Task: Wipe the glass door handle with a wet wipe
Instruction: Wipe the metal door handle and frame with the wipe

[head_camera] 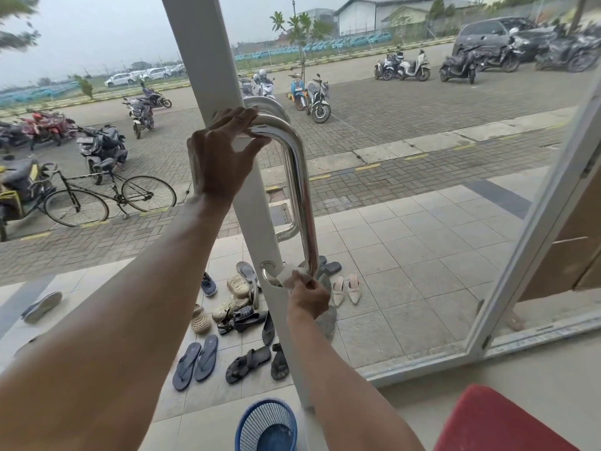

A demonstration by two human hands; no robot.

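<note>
A shiny steel D-shaped door handle (300, 190) runs down the white frame (208, 60) of the glass door. My left hand (224, 157) grips the handle's top bend, fingers over the bar and thumb under it. My right hand (309, 297) is shut on a white wet wipe (291, 276), pressed against the handle's lower end where it meets the frame. A second handle on the outer side of the glass shows behind the first.
Several sandals and shoes (234, 320) lie on the tiles outside. A blue mesh basket (266, 424) stands by the door's foot, a red object (494, 424) at the bottom right. Another white door frame (533, 222) slants at the right. Motorbikes and a bicycle (110, 196) are parked beyond.
</note>
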